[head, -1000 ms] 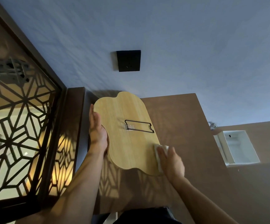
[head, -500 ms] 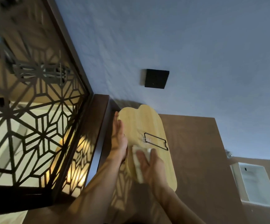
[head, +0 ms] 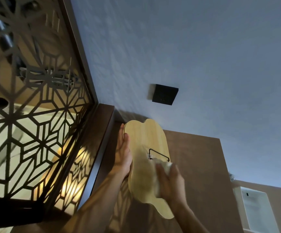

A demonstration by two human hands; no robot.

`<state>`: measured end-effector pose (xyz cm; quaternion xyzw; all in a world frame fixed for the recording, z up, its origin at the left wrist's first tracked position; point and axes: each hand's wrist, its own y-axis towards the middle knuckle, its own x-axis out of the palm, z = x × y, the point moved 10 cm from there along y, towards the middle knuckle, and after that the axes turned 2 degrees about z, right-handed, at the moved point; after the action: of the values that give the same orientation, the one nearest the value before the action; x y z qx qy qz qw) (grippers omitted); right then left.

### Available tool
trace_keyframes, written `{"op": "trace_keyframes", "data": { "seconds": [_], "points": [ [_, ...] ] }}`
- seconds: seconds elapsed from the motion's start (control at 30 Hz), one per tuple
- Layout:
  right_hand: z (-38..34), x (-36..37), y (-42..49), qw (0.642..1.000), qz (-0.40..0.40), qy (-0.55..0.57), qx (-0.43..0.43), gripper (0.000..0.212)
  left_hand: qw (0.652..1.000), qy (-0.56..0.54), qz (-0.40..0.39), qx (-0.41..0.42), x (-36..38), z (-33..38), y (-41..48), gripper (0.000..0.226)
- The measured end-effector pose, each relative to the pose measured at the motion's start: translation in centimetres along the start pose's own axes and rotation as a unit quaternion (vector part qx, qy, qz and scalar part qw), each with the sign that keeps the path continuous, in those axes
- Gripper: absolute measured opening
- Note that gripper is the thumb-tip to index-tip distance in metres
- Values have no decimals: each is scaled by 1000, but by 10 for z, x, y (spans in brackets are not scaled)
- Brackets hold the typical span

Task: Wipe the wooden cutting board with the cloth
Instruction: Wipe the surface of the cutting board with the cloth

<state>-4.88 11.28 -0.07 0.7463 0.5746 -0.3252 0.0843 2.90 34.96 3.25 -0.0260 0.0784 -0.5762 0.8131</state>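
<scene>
Two hands (head: 169,182), one cloth (head: 164,166), one board (head: 146,148)

Cloth (head: 161,172) motion-blurred, mostly hidden under blurred right hand (head: 170,184).

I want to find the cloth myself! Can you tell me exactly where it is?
Start at the brown table below the blue-grey wall, then find the pale wooden cutting board lying on it. The cloth is the small white bundle under the right hand, beside the board's black wire handle. Nothing else on the board is white and soft.
</scene>
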Motion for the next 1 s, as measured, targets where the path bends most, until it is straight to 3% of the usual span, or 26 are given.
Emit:
{"op": "trace_keyframes", "data": {
  "seconds": [0.07,0.17,0.27,0.43,0.53,0.6,0.7,0.8,1.0],
  "points": [
    [-35,30,-18,998,-49,27,-39,42,999,41,-12,28,2,2,2,49],
    [-40,48,-23,997,-57,37,-41,53,999,38,-20,22,4,2,2,49],
    [4,37,-5,999,-24,44,10,59,1000,-5,0,-7,1,2,-1,49],
    [93,-9,26,991,26,-63,116,56,999,-37,0,-10,0,5,-2,51],
    [101,-29,32,982,47,-108,150,54,1000,-18,-6,-2,2,5,-3,51],
    [71,-24,27,990,50,-77,110,48,1000,-7,-6,1,3,4,-4,51],
    [2,11,1,1000,-6,11,12,46,1000,-10,7,-3,-2,7,-2,50],
    [-28,43,-21,997,-56,11,-52,42,1000,-4,-5,17,0,13,-4,49],
    [68,4,22,995,-9,-54,88,49,996,-82,-17,-35,5,6,-3,49]
  ]
}}
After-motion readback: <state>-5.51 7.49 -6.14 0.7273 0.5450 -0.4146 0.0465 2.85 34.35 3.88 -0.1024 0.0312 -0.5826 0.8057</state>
